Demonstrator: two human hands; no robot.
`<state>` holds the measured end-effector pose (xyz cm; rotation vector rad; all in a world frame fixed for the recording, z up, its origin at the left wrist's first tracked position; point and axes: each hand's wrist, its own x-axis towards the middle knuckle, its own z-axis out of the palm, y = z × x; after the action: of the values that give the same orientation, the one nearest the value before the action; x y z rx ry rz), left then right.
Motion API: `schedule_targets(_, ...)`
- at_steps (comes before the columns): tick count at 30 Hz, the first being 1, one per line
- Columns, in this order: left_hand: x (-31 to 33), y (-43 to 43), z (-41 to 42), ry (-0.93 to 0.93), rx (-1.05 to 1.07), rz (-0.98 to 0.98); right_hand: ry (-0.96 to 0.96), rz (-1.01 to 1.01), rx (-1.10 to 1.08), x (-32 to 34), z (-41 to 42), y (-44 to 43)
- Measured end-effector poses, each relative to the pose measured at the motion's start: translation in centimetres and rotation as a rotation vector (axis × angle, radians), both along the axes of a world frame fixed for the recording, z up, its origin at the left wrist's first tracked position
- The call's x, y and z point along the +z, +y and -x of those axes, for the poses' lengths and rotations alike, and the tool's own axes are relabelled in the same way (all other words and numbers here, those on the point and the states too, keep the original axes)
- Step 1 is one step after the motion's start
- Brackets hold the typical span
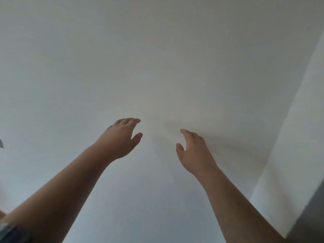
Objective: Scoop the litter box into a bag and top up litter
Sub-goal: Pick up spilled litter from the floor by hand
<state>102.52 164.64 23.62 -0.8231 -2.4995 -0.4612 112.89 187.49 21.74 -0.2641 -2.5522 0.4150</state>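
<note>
A patch of dark blue patterned sleeve fabric sits at the lower left corner, closest to the lens, at the upper end of the bare left forearm. That forearm reaches up and forward to the left hand, which is seen from the back with its fingers loosely spread and slightly curled, thumb apart from them, gripping nothing. The bare right forearm rises from the lower right to the right hand, likewise empty, with fingers extended and the thumb splayed toward the other hand. The two hands are near each other but not touching. Behind them stretches a plain white wall surface, with a soft shadow beside the right hand. A brighter white wall panel meets it along a slanted edge at right. The litter box, bag and scoop do not appear in this view.
</note>
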Motion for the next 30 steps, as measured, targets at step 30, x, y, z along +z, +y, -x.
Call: schedule_targets(30,-7.9,-52.9,6.9,-0.219,0.658,-0.028,-0.148,0.087,0.613,-6.6,21.7,-50.5)
